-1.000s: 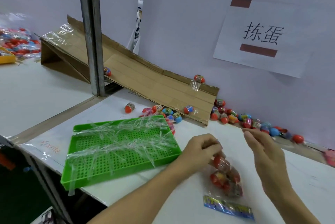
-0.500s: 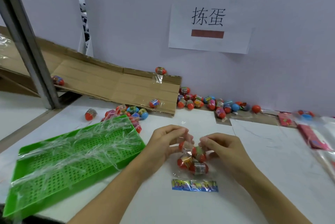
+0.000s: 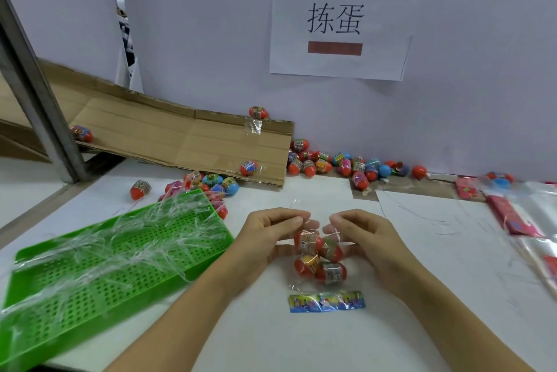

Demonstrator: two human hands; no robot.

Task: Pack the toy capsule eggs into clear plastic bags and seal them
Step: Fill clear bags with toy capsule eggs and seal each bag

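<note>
A clear plastic bag (image 3: 301,282) lies on the white table in front of me, with several red capsule eggs (image 3: 320,256) inside and a colourful printed strip (image 3: 327,301) at its near end. My left hand (image 3: 271,236) pinches the bag's open far end on the left. My right hand (image 3: 358,236) pinches the same end on the right. More loose capsule eggs (image 3: 340,165) lie heaped along the back wall.
A green perforated tray (image 3: 90,275) draped with clear film strips sits at my left. A cardboard ramp (image 3: 187,136) slopes down from the left behind it, beside a metal post (image 3: 36,94). Pink packets (image 3: 512,218) and clear bags lie at the right edge.
My view swung right. My right hand came down from above the table onto the bag's open end, and both hands now pinch it together over the eggs.
</note>
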